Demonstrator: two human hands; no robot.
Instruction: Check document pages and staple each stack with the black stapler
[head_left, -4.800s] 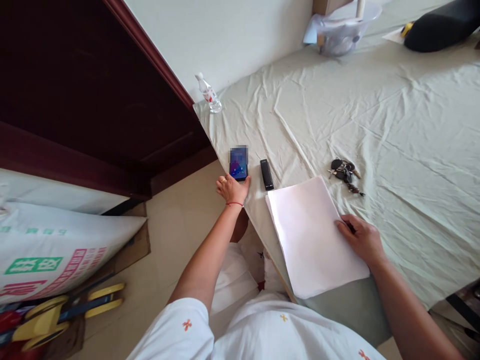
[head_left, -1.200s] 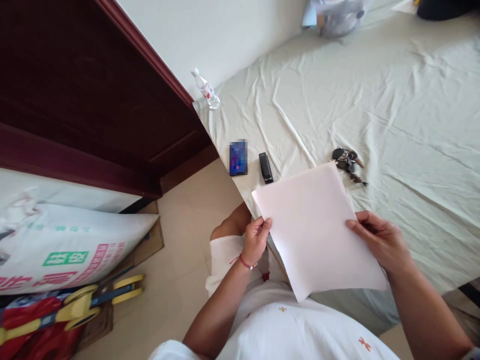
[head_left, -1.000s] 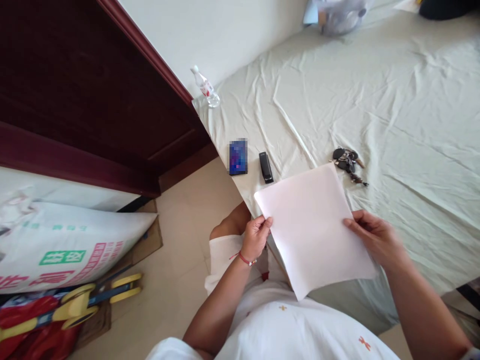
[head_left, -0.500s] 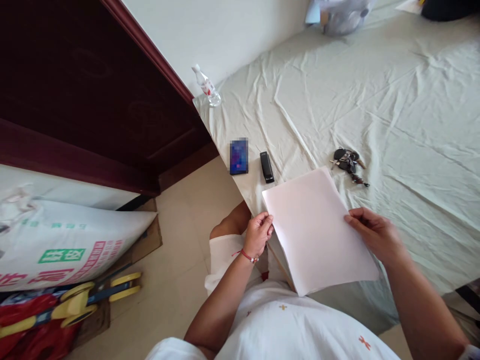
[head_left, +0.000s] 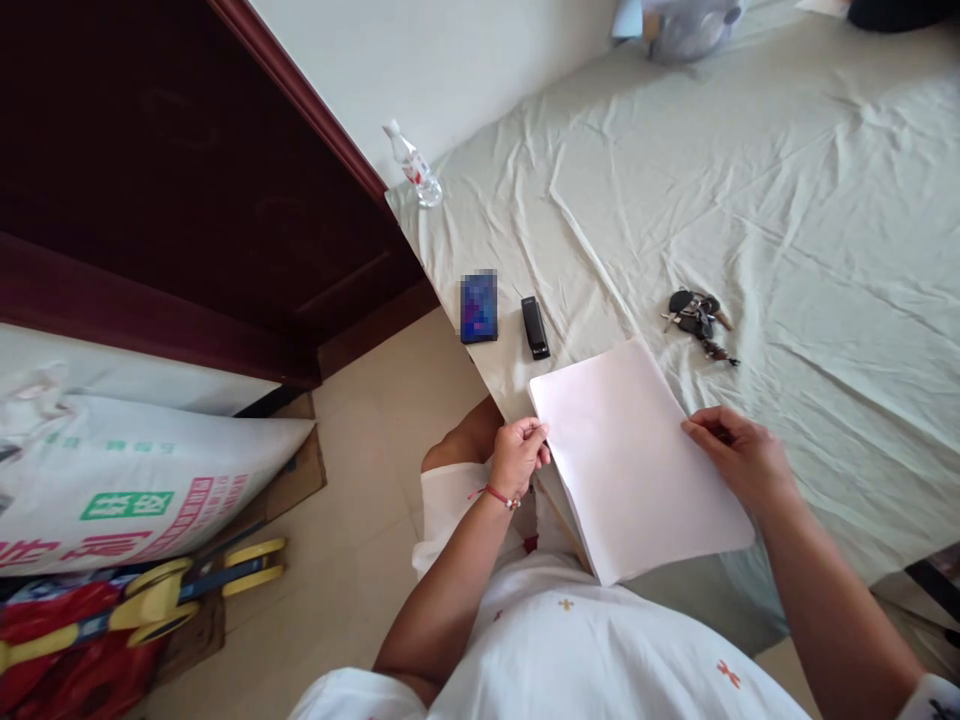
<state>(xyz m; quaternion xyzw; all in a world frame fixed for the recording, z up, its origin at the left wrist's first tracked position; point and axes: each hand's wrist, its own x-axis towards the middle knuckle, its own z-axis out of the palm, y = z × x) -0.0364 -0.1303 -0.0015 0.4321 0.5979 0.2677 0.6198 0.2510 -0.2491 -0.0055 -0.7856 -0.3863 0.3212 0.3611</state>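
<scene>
Blank white paper (head_left: 641, 470), seemingly several sheets in a stack, lies tilted across the near edge of the cloth-covered table, in front of my body. My left hand (head_left: 519, 458) pinches its left edge between thumb and fingers. On the opposite side, my right hand (head_left: 739, 455) grips the right edge, thumb on top and fingers partly hidden beneath. Just beyond the top left corner of the paper is a black stapler (head_left: 535, 328). A bunch of keys (head_left: 699, 322) rests past the paper's upper right side.
A blurred-out dark blue rectangular object (head_left: 478, 308) lies near the table's left edge. At the corner stands a clear plastic bottle (head_left: 417, 170). The pale green tablecloth (head_left: 787, 200) is wrinkled. Down on the left are a printed white sack (head_left: 150, 480) and a yellow wheeled toy (head_left: 161, 600).
The top right corner of the paper has shifted slightly left, and my right hand has moved a little left with it. My left hand keeps its pinch. The whole view has shifted slightly.
</scene>
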